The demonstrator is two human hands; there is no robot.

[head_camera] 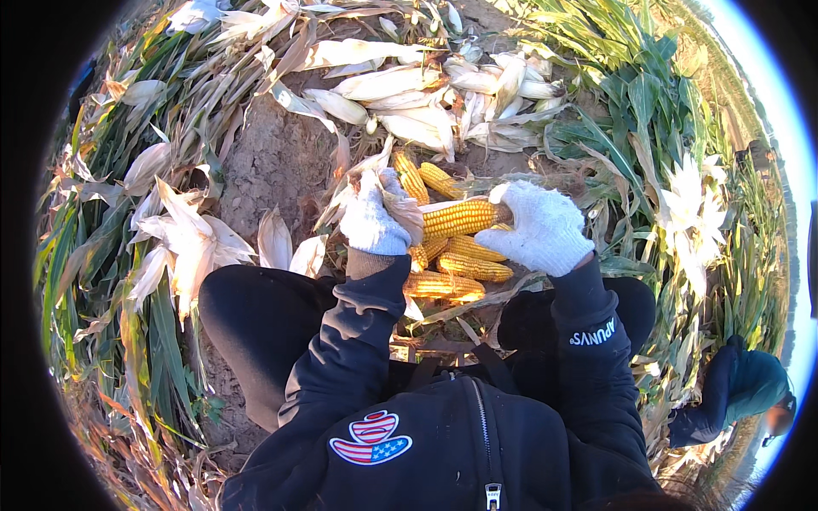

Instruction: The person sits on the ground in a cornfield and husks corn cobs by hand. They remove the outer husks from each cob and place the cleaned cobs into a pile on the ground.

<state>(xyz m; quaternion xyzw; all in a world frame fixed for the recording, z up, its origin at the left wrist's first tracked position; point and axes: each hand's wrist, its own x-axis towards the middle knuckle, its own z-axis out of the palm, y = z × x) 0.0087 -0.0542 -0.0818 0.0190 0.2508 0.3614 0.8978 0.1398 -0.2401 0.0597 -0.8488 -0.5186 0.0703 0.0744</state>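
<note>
My right hand (542, 225), in a white knit glove, grips the tip end of a bare yellow ear of corn (460, 218). My left hand (374, 217), gloved the same way, holds dry corn husks (404, 211) at the other end of that ear; whether they are still joined to it is hard to see. Beneath and around the held ear lies a pile of husked corn ears (476, 267) on the ground between my knees. Two more bare ears (441, 181) lie just beyond it.
Ears in pale husks (409, 102) lie in a heap ahead. Cut corn stalks (128, 255) with leaves cover the left, and green stalks (645, 108) the right. Bare soil (275, 160) shows ahead to the left. Another person (735, 393) bends over at the far right.
</note>
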